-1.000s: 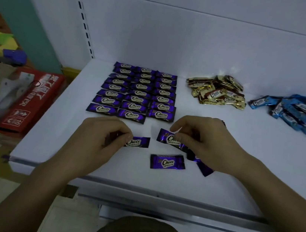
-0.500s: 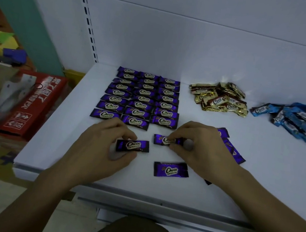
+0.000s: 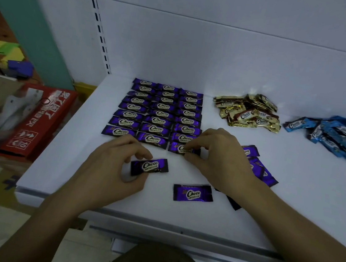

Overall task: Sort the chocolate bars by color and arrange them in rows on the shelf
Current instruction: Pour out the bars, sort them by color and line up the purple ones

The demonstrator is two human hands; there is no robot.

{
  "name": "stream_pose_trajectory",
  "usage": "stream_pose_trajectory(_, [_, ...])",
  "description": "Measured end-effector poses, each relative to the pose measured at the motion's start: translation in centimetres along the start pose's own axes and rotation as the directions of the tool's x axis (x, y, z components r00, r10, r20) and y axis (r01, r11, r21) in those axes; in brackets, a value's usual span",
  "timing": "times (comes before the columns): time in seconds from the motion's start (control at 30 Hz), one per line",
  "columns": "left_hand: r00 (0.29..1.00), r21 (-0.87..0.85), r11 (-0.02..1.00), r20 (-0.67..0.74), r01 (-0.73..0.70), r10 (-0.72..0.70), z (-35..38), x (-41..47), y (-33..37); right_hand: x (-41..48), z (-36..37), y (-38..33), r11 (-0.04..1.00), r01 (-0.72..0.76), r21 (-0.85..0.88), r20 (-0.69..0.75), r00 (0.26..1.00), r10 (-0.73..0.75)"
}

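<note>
Purple chocolate bars (image 3: 159, 112) lie in three neat columns on the white shelf (image 3: 301, 205). My left hand (image 3: 110, 166) pinches one purple bar (image 3: 149, 166) just in front of the columns. My right hand (image 3: 221, 159) grips another purple bar (image 3: 179, 148) at the near end of the right column. One loose purple bar (image 3: 192, 192) lies between my wrists. A few more purple bars (image 3: 259, 167) show behind my right hand, partly hidden. A gold pile (image 3: 249, 114) and a blue pile (image 3: 332, 135) sit at the back right.
A red carton (image 3: 37, 119) and cardboard lie on the floor left of the shelf. The slotted upright (image 3: 98, 24) and white back wall close off the rear. The shelf's front edge (image 3: 156, 218) runs below my forearms.
My right hand carried its purple bar forward to the near end of the right column. My left hand stayed near the front with its bar, now held flat.
</note>
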State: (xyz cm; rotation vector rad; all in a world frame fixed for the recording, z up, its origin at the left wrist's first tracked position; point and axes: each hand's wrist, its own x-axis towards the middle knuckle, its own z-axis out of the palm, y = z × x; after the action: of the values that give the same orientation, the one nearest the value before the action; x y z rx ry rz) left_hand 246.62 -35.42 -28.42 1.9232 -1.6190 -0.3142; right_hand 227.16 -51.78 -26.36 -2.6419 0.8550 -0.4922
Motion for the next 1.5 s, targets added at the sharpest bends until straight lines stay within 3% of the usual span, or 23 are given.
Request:
stream_pose_trajectory(0.37, [1.0, -0.035, 0.999, -0.01, 0.015, -0.015, -0.3, 0.0, 0.2, -0.4, 0.2, -0.3, 0.997, -0.067, 0.046, 0.01, 0.998, 0.067])
stream_pose_trajectory(0.47, [1.0, -0.049, 0.999, -0.028, 0.011, -0.013, -0.4, -0.2, 0.3, -1.1, 0.0, -0.4, 0.994, -0.012, 0.108, -0.004, 1.0, 0.012])
stream_pose_trajectory(0.63, [0.999, -0.053, 0.999, -0.032, -0.005, 0.003, -0.4, -0.2, 0.3, -2.5, -2.6, -0.3, 0.98, 0.153, 0.131, 0.224, 0.958, -0.18])
stream_pose_trajectory(0.8, [0.999, -0.038, 0.998, -0.011, -0.04, 0.04, -0.3, -0.2, 0.2, -4.3, -4.3, 0.0, 0.973, 0.203, 0.109, 0.403, 0.886, -0.23])
stream_pose_trajectory(1.1, [0.996, -0.052, 0.996, 0.045, -0.071, 0.074, -0.8, 0.1, 0.2, -5.6, -3.3, -1.2, 0.991, 0.035, 0.129, 0.185, 0.981, -0.059])
stream_pose_trajectory(1.33, [0.985, -0.071, 0.986, 0.072, -0.151, 0.156, -2.3, -0.7, -1.5, -5.5, -1.9, -2.4, 0.997, 0.005, 0.081, 0.051, 0.999, -0.009])
stream_pose_trajectory(1.5, [0.976, -0.068, 0.979, 0.084, -0.193, 0.199, -3.2, -1.3, -2.3, -5.8, -0.9, -2.8, 0.998, 0.033, 0.055, 0.071, 0.997, -0.037])
